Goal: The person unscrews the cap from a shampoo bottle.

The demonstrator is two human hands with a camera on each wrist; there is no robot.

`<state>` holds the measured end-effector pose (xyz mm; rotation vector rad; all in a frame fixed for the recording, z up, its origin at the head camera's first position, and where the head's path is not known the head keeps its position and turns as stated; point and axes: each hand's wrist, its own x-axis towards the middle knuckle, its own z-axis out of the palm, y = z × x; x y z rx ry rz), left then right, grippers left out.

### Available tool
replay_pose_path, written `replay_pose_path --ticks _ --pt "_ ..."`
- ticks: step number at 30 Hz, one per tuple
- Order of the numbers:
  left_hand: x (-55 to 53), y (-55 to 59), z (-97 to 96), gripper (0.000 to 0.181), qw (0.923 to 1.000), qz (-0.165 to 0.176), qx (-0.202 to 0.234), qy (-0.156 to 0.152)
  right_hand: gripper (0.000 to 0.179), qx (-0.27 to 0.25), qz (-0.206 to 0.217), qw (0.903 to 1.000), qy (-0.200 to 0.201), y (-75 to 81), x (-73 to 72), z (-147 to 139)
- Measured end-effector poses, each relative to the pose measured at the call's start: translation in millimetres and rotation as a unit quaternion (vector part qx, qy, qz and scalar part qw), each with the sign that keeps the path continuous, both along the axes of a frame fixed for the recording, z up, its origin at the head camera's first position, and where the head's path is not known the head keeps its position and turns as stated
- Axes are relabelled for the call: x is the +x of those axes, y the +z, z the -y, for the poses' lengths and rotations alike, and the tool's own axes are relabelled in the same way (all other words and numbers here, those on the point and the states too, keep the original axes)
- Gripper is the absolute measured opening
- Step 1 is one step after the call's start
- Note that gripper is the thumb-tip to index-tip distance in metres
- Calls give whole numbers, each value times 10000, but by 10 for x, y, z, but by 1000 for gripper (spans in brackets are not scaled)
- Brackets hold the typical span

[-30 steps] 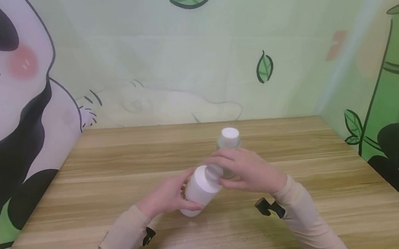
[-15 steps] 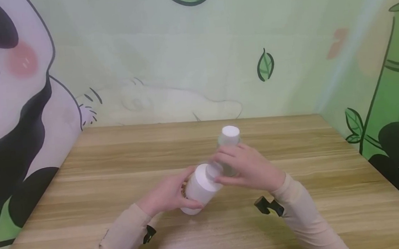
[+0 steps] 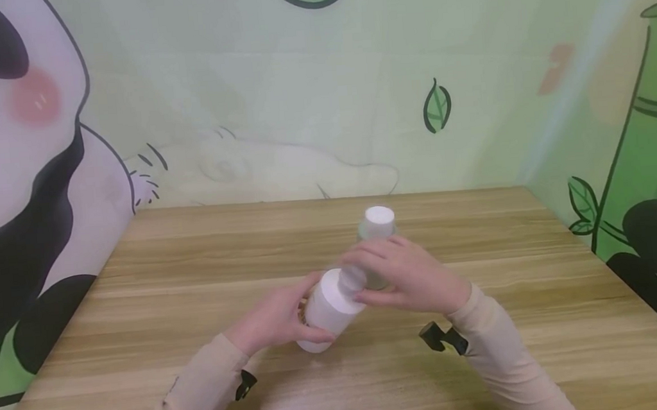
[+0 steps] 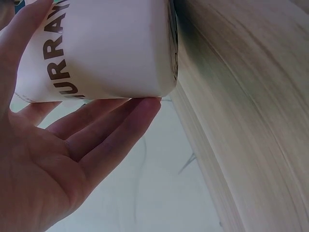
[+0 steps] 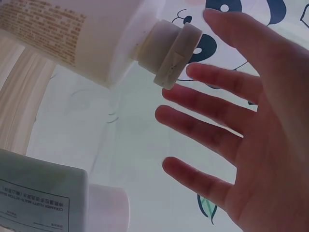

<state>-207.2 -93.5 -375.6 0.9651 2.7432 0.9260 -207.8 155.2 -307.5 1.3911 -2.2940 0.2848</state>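
My left hand (image 3: 274, 319) grips a white bottle (image 3: 328, 311) by its body, thumb on the near side and fingers behind. The bottle leans to the right, its capped end raised, with its base close over the table. Large brown letters mark its side in the left wrist view, where the left fingers (image 4: 116, 140) lie along it. My right hand (image 3: 409, 276) is around the bottle's white cap (image 5: 171, 53). In the right wrist view its fingers are spread and nearly straight, with the thumb and index fingertips close by the cap's rim. Motion blurs the cap in the head view.
Just behind the right hand stands a pale green bottle with a white lid (image 3: 379, 217), partly hidden. The wooden table (image 3: 204, 247) ends at a wall printed with a panda and leaves. Small black devices (image 3: 443, 339) sit on both wrists.
The right hand's fingers shift slightly about the cap, a little right and then back left. The left hand and the tilted white bottle hold nearly the same place.
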Motion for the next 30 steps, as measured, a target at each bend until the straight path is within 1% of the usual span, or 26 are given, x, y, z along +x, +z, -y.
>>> replay_pose_path --ticks 3,6,10,13,18,21,24,28,30 --pt "1 1 -1 90 10000 -38 -35 5 49 -10 66 9998 -183 -1 -1 0" --pt "0 -5 1 90 10000 -10 -14 5 45 -55 42 9997 -225 -3 -1 4" --pt "-1 -18 7 90 10000 14 31 -6 39 -125 -148 9998 -107 -22 -5 12" --pt "0 -16 10 91 10000 46 85 -19 38 -141 -244 9996 31 -29 -10 14" --pt "3 6 8 91 9998 112 134 -5 42 -53 -86 9995 286 -2 -5 1" --pt "4 13 6 90 9999 100 115 13 45 34 30 9994 343 13 1 -6" --pt "4 10 5 89 9999 77 87 10 47 81 147 9996 218 21 9 -8" --pt "4 7 4 90 9999 86 66 4 49 35 253 9995 -161 21 9 -7" --pt "5 8 4 91 9999 101 68 5 47 -2 235 9993 -301 17 7 -9"
